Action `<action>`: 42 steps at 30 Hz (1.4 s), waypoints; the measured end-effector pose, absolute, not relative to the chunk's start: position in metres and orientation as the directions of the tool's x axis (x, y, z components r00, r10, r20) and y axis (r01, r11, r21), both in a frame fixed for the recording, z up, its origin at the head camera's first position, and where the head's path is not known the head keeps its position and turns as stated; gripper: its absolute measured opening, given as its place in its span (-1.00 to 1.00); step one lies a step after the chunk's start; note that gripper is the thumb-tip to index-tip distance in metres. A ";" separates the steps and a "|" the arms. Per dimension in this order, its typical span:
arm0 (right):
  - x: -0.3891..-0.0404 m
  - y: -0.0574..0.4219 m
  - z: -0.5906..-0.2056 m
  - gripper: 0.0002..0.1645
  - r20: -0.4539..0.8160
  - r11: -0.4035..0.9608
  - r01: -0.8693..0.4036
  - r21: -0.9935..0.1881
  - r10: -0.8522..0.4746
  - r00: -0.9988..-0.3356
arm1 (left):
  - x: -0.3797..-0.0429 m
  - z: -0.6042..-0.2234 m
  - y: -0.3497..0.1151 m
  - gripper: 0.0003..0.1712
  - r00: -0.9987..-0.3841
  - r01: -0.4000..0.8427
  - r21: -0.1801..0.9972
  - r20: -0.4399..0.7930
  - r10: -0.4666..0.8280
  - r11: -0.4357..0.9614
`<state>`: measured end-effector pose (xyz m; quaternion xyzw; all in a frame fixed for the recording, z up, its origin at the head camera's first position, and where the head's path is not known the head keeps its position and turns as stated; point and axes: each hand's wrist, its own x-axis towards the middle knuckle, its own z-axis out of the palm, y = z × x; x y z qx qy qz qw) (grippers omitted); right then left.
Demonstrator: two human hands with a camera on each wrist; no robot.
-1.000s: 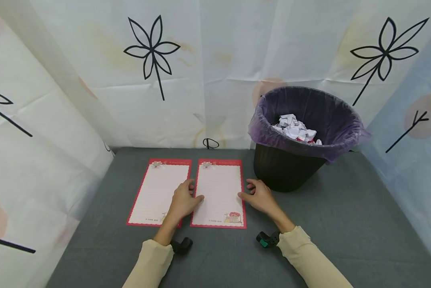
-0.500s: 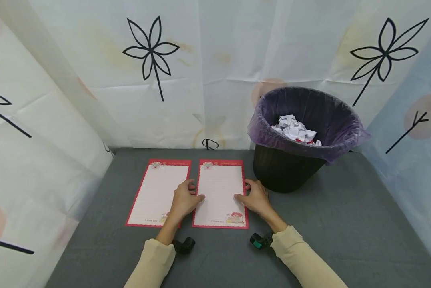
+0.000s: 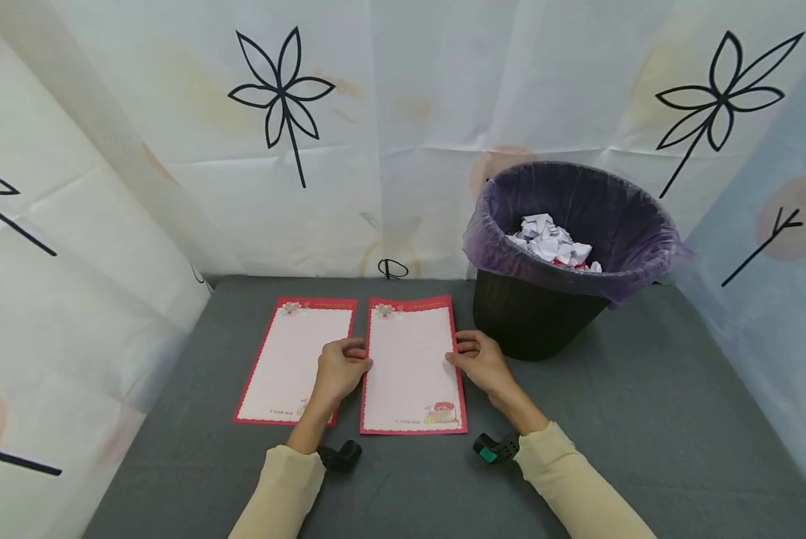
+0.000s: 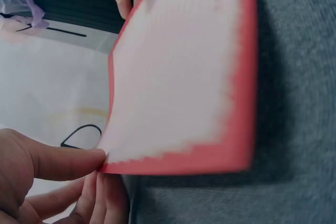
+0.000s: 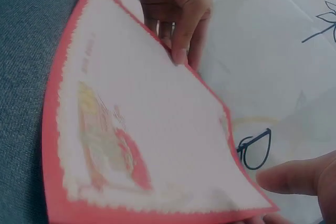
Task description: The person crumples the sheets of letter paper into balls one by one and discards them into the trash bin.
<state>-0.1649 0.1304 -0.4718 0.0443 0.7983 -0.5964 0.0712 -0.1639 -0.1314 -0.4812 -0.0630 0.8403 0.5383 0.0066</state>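
So the red-bordered sheet (image 5: 142, 93) is bowed and basically fills the shot, with a blurry printed drawing (image 5: 107, 135) near one corner. Left hand (image 5: 178, 3) pinches the far edge, right hand (image 5: 307, 179) has its thumb at the near corner, fingertips underneath. Gray cloth (image 5: 23, 103) one side, white curtain (image 5: 252, 45) the other.

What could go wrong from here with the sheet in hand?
The lifted sheet might crease: it bows between the left hand, which pinches one long edge, and the right hand at the other.
The left hand could drag the second sheet, since it reaches over that sheet's right edge in the head view.
The right hand might bump the bin if it swings forward or outward, as the bin stands just beyond it.
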 end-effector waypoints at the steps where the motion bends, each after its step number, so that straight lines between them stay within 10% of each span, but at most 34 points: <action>1: -0.165 0.131 -0.471 -0.43 -0.170 0.266 0.160 -0.951 -0.016 -0.985 | -0.164 -0.480 -0.132 -0.58 -0.991 -0.118 0.906 -0.084 -0.099 0.406; 22: -0.154 0.136 -0.444 -0.73 -0.044 0.138 0.020 -0.990 -0.174 -0.984 | -0.155 -0.449 -0.165 -0.69 -0.995 -0.052 0.978 -0.067 0.068 0.201; 42: -0.122 0.149 -0.441 -0.51 0.086 -0.059 -0.076 -0.995 -0.203 -0.975 | -0.142 -0.446 -0.198 -0.64 -0.957 -0.010 0.986 -0.058 0.285 0.169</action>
